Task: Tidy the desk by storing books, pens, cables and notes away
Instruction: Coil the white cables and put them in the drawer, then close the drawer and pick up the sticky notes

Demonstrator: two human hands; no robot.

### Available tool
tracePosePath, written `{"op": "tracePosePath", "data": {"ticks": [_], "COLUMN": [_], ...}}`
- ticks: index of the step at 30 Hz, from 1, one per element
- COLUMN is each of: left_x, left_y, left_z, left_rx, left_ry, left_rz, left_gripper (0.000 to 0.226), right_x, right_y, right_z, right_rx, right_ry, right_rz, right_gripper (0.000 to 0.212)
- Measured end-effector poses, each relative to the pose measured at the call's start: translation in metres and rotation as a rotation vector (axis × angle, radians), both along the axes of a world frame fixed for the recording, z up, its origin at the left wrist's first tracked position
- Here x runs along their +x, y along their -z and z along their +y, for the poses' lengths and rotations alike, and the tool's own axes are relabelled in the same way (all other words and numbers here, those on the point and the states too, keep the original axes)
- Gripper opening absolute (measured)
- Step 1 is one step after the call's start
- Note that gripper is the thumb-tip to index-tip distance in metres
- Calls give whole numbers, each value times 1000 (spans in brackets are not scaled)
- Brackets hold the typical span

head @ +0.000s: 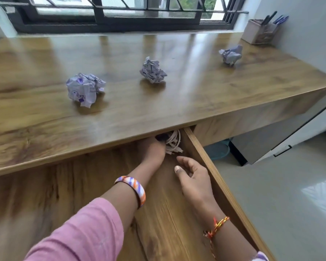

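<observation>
Looks like a home study corner to me. Long wooden desk (177, 102) built in under a barred window (120, 14), way beyond the hands, with a pen holder (260, 32) tucked in the far right corner against a plain wall. Pull-out drawer (205, 159) right by the hands, and glossy tiled floor (280, 194) off to their right. Feels like someone's bedroom, not an office.

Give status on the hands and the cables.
Left hand on white cables deep in open drawer. Right hand open, empty. Three crumpled papers left on desk.
</observation>
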State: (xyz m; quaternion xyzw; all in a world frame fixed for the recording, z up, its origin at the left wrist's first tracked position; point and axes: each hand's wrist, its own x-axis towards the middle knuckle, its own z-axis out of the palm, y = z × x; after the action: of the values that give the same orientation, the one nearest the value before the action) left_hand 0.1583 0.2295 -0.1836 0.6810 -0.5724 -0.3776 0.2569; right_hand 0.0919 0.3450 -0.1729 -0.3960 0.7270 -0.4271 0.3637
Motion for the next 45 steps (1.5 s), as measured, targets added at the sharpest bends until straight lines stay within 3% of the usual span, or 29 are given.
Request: {"op": "tracePosePath", "data": {"ticks": [5, 8, 14, 18, 22, 25, 27, 29, 31, 40, 45], "left_x": [20, 45, 109, 162, 217, 252, 268, 281, 288, 270, 242], "left_y": [-2, -3, -35, -65, -86, -92, -91, -90, -90, -90, -90], "left_z": [25, 49, 82, 90, 95, 103, 111, 127, 146, 229, 260], "left_rx": [-229, -277, -380, -495, -538, -467, -352, -222, -119, 196, 231], "left_ry": [32, 128, 341, 325, 95, -33, -67, -71, -71, -128, -122], "left_rz": [6, 92, 33, -49, -109, -242, -336, -463, -533, -524, -484], "left_gripper": [27, 25, 17, 17, 26, 32, 39, 49, 53, 38, 36], "right_x": [0, 5, 39, 72, 102, 123, 133, 140, 141, 123, 120], "right_y": [-6, -14, -31, -50, -69, -76, -76, -72, -68, -70, -91], "right_z": [5, 6, 10, 9, -3, -17, -28, -41, -52, -62, -33], "right_rx": [-32, -59, -72, -154, -257, -362, -378, -294, -182, -96, -41], "right_ry": [-26, -54, -235, -411, -614, -767, -880, -962, -992, -1178, -1298], "right_rz": [4, 15, 33, 79, 175, 340, 613, 863, 974, 958, 716], "right_gripper": [21, 20, 18, 24, 20, 29, 47, 63, 71, 81, 69]}}
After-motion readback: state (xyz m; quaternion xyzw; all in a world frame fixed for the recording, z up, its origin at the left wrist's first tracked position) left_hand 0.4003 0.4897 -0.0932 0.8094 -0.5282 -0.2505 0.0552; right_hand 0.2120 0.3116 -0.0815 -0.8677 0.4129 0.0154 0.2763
